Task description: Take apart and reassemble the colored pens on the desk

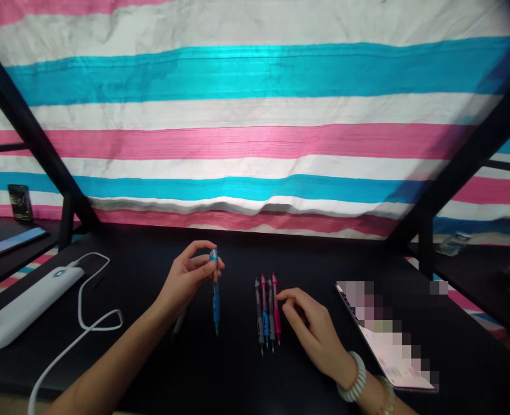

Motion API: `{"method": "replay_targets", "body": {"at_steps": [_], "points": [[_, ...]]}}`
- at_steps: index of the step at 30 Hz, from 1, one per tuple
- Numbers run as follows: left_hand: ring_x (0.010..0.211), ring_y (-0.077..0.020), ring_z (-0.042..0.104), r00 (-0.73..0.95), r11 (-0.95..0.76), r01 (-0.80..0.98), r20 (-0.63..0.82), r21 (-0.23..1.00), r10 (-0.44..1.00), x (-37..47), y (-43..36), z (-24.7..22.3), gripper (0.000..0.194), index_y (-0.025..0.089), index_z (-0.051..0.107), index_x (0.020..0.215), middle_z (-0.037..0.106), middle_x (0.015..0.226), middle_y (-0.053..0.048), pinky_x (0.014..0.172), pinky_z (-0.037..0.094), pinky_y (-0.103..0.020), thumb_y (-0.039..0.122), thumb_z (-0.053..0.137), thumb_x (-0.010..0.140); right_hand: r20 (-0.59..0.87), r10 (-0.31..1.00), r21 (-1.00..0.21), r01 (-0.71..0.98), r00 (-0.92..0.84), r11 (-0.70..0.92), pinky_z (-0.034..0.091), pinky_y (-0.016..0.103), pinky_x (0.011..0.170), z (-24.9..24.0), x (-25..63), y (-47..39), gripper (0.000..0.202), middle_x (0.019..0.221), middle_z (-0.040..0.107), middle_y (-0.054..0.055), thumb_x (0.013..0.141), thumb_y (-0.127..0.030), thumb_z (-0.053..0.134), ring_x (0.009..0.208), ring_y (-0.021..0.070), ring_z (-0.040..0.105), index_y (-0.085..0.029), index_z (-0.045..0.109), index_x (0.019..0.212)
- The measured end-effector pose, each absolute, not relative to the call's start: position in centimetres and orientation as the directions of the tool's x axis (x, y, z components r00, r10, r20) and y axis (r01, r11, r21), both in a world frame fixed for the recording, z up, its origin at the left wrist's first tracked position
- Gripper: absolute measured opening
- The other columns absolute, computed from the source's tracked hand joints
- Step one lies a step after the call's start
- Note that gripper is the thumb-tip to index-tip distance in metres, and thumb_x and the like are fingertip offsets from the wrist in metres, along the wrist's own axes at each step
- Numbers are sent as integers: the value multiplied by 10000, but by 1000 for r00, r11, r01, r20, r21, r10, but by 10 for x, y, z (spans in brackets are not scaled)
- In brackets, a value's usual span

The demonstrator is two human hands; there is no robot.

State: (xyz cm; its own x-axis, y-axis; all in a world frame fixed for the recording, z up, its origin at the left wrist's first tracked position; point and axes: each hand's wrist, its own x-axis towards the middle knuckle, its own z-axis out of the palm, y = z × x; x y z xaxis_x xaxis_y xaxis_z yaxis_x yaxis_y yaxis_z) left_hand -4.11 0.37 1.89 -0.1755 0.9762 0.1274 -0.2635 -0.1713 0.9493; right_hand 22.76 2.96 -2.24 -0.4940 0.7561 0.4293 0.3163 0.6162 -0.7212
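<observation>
A blue pen (216,302) hangs point down from my left hand (189,271), whose thumb and fingers close around its upper end. Under my left wrist lies a greyish pen (178,321), partly hidden by the forearm. Several pens lie side by side in the middle of the desk, among them a grey one (260,331), one with a blue grip (265,320) and a pink one (276,311) at the right end. My right hand (309,323) rests beside that row, index finger at the pink pen, thumb apart, holding nothing.
The black desk (229,380) carries a white power bank (30,308) with a white cable (80,294) on the left. A tablet-like device (393,357), partly pixelated, lies at right. Black slanted posts (34,132) flank the desk, and a striped sheet (255,144) hangs behind.
</observation>
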Motion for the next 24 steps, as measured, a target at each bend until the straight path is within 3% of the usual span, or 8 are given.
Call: {"method": "replay_targets", "body": {"at_steps": [8, 13, 24], "points": [[664, -135, 657, -154, -57, -84, 44, 995, 987, -67, 18, 23, 491, 180, 551, 1117, 749, 806, -57, 700, 497, -274, 277, 789, 699, 437, 749, -713, 316, -498, 626, 420, 267, 624, -23, 229, 30, 174, 743, 551, -2, 977, -287, 439, 641, 154, 536, -203, 585, 1020], [634, -156, 666, -181, 0, -39, -7, 999, 984, -78, 21, 11, 416, 157, 582, 1000, 748, 773, -68, 672, 504, -298, 289, 794, 667, 431, 750, -708, 327, -502, 626, 424, 268, 625, -23, 228, 30, 174, 747, 556, -4, 977, -291, 442, 640, 152, 542, -206, 587, 1023], [623, -183, 675, -180, -3, 105, 22, 994, 983, -79, 18, 8, 379, 165, 565, 999, 733, 777, -77, 617, 497, -307, 318, 741, 700, 442, 752, -695, 344, -489, 631, 447, 280, 630, -23, 230, 31, 187, 758, 589, 13, 975, -314, 446, 650, 166, 571, -204, 592, 1016]]}}
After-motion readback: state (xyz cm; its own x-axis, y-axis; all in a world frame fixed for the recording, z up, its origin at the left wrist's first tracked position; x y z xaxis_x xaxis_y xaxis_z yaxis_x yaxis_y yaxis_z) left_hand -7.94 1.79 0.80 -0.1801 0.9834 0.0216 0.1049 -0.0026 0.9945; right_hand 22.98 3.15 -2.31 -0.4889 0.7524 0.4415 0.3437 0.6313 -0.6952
